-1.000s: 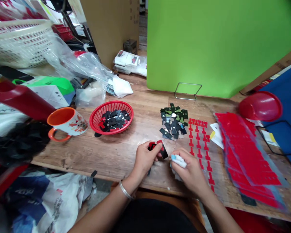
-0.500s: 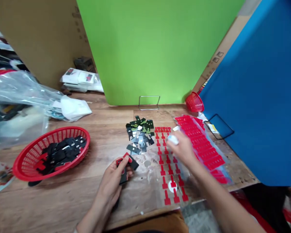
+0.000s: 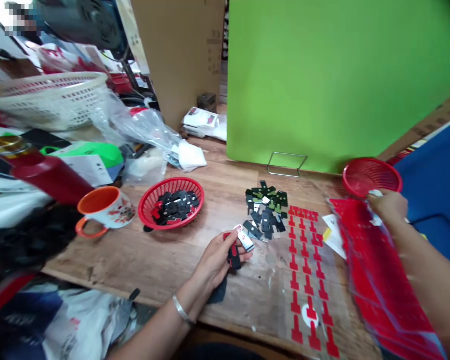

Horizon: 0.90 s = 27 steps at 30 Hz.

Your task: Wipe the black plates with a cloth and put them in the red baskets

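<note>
My left hand [image 3: 228,255] is closed on a small black plate [image 3: 234,257] with a red sticker on it. A white-faced piece [image 3: 245,237] sticks out between the same fingers. Over at the right, my right hand [image 3: 388,206] is closed at the far end of the red sticker sheets [image 3: 375,265], which are blurred and look partly raised. A bit of white shows at its fingertips. Between the hands lies a clear sheet with rows of red T-shaped stickers [image 3: 305,250]. Beyond my left hand is a pile of loose black plates [image 3: 266,215].
A red basket [image 3: 145,212] of black and red pieces stands left, beside an orange-and-white mug [image 3: 108,212] and red bottle [image 3: 52,175]. Another red basket [image 3: 390,175] is at back right. A green board [image 3: 322,85] closes off the back, with a wire stand [image 3: 287,165] before it.
The view has swung left. My right hand has moved from the T-shaped stickers to the red sheets, which have shifted right, uncovering a white paper. My left hand still holds its pieces.
</note>
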Each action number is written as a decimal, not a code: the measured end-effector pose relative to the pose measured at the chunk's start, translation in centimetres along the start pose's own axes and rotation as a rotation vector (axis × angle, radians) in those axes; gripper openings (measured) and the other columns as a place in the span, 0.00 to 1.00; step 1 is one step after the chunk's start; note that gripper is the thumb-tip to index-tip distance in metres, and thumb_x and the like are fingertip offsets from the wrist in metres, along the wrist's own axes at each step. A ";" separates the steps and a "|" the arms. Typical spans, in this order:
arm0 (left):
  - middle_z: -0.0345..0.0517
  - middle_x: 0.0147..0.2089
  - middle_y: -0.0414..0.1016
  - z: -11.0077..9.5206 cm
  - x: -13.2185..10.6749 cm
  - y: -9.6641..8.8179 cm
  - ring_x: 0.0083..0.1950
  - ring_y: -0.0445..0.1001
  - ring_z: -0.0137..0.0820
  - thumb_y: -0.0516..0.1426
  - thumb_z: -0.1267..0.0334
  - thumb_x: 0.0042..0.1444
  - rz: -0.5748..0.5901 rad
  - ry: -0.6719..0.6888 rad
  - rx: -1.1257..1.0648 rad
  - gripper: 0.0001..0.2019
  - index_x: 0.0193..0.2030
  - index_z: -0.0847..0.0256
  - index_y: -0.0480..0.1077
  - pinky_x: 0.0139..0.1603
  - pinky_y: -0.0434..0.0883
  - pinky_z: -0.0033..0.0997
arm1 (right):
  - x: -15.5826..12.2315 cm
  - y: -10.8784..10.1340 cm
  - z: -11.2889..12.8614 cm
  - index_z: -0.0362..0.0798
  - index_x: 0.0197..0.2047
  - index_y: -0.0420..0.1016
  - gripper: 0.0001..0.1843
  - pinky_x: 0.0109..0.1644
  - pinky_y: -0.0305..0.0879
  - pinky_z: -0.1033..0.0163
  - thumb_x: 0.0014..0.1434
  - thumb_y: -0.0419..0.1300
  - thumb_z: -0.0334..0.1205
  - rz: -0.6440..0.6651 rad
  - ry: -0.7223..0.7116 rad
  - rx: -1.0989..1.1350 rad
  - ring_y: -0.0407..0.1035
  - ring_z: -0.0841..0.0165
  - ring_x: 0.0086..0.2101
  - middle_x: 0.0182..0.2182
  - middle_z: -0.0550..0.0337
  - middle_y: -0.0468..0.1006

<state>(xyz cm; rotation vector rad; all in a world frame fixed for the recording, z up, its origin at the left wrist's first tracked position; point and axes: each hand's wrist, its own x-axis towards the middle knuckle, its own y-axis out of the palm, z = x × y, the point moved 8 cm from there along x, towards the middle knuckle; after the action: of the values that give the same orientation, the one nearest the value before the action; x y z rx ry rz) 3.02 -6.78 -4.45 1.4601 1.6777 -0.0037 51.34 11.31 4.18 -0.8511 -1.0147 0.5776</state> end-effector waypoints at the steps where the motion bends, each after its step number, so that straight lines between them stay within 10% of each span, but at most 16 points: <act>1: 0.45 0.27 0.72 -0.2 0.0 -0.1 0.27 0.74 0.29 0.60 0.62 0.54 -0.001 0.008 0.000 0.09 0.33 0.67 0.68 0.33 0.78 0.36 | -0.1 0.5 -0.4 0.35 0.30 0.81 0.10 0.26 0.48 0.55 0.40 0.65 0.29 0.027 0.029 -0.008 0.65 0.60 0.23 0.21 0.36 0.74; 8: 0.47 0.30 0.73 -0.6 0.1 -1.0 0.31 0.75 0.30 0.65 0.74 0.43 -0.006 0.048 0.058 0.12 0.32 0.66 0.67 0.35 0.77 0.33 | -0.1 3.1 0.4 0.47 0.36 0.82 0.19 0.29 0.52 0.56 0.35 0.69 0.32 0.256 0.082 0.042 0.68 0.60 0.28 0.29 0.43 0.77; 16: 0.47 0.30 0.73 -2.7 -0.4 -2.0 0.32 0.76 0.31 0.61 0.80 0.46 0.011 -0.065 -0.061 0.10 0.33 0.66 0.67 0.39 0.77 0.35 | -1.2 -0.7 2.0 0.46 0.44 0.79 0.18 0.33 0.53 0.49 0.47 0.62 0.35 0.060 0.163 -0.014 0.70 0.48 0.40 0.37 0.29 0.77; 22: 0.56 0.38 0.75 -9.2 0.1 0.4 0.39 0.77 0.38 0.57 0.67 0.56 0.143 -0.001 -0.006 0.05 0.37 0.67 0.68 0.40 0.77 0.41 | -13.2 -5.9 17.7 0.47 0.45 0.75 0.15 0.49 0.62 0.55 0.53 0.59 0.34 0.047 -0.838 0.386 0.69 0.57 0.44 0.42 0.46 0.78; 27: 0.58 0.36 0.75 -13.0 3.0 3.7 0.38 0.77 0.38 0.50 0.56 0.61 0.260 0.040 0.013 0.15 0.38 0.68 0.68 0.42 0.75 0.43 | -22.8 -6.3 28.1 0.49 0.45 0.74 0.14 0.41 0.66 0.57 0.57 0.54 0.29 0.253 -1.145 0.474 0.69 0.61 0.40 0.43 0.51 0.77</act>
<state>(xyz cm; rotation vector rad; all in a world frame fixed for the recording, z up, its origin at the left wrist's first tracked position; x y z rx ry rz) -1.53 3.59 3.58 1.6882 1.5102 0.1587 16.46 0.03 5.69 -0.1548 -1.6890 1.5432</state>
